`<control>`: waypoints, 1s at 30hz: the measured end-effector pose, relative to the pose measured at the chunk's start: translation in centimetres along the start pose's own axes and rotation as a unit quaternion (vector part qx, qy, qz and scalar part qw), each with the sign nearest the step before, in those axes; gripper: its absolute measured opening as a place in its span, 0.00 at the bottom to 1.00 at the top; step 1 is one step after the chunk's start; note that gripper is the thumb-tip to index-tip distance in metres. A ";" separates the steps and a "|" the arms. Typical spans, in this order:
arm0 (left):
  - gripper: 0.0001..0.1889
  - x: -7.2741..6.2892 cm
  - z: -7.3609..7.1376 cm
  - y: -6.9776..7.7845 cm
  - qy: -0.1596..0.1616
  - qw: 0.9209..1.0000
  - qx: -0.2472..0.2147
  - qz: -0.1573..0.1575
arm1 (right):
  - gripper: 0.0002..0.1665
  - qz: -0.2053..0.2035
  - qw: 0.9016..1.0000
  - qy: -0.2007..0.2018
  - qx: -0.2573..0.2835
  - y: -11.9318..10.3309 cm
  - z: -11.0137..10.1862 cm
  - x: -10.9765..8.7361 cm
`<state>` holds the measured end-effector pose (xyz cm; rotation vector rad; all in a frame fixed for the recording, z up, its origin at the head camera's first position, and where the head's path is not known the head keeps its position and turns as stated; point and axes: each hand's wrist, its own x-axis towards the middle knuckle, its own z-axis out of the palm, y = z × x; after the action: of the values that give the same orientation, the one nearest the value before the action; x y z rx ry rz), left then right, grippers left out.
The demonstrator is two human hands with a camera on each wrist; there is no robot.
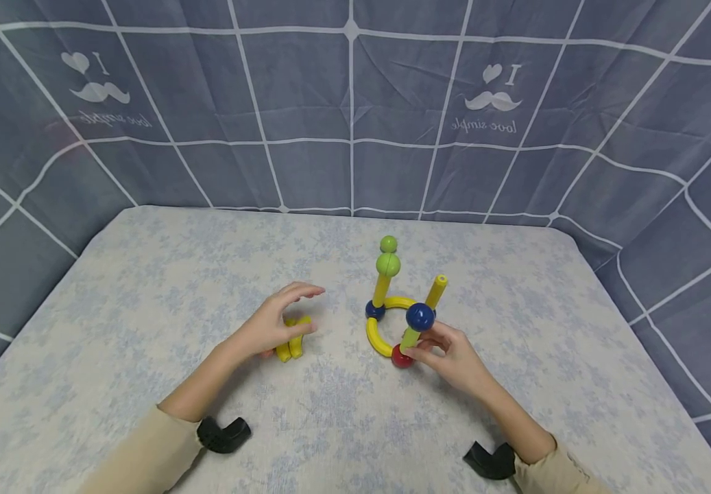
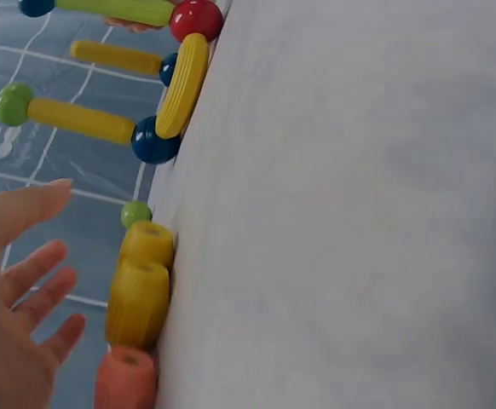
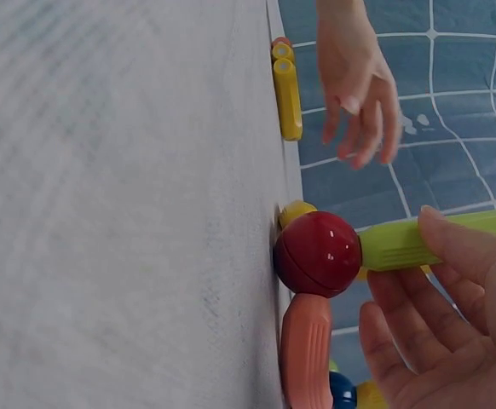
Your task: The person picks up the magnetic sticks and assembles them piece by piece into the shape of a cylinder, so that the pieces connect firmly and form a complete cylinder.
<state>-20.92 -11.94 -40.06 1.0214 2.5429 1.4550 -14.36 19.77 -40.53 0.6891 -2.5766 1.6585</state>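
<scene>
My right hand [image 1: 448, 357] pinches an upright light green rod [image 3: 397, 245] between thumb and fingers. The rod stands on a red ball [image 3: 318, 254] and carries a blue ball [image 1: 420, 316] on top. The red ball belongs to a ring of balls and curved rods, with a yellow curved rod [image 1: 377, 337] on its left side and an orange curved rod [image 3: 306, 351] seen in the right wrist view. Over two yellow curved rods [image 1: 296, 341] at left hovers my left hand [image 1: 271, 322], fingers spread and holding nothing. An orange rod [image 2: 126, 379] lies beside them.
From the ring's blue ball [image 1: 375, 310] rises a yellow rod [image 1: 382, 291] topped by a green ball [image 1: 388, 265]. Another upright yellow rod [image 1: 436, 291] stands at the ring's right. A smaller-looking green ball [image 1: 389, 243] rests on the table behind. Grey checked cloth [image 1: 306, 89] surrounds the table.
</scene>
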 end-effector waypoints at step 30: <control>0.21 -3.2 0.2 -2.1 -0.052 0.977 0.199 0.055 | 0.15 -0.001 1.000 -0.003 0.003 0.0 0.0 0.0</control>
<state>-19.42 -14.33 -42.67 1.2637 2.8006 0.8935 -14.37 19.82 -40.52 0.6976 -2.5743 1.6668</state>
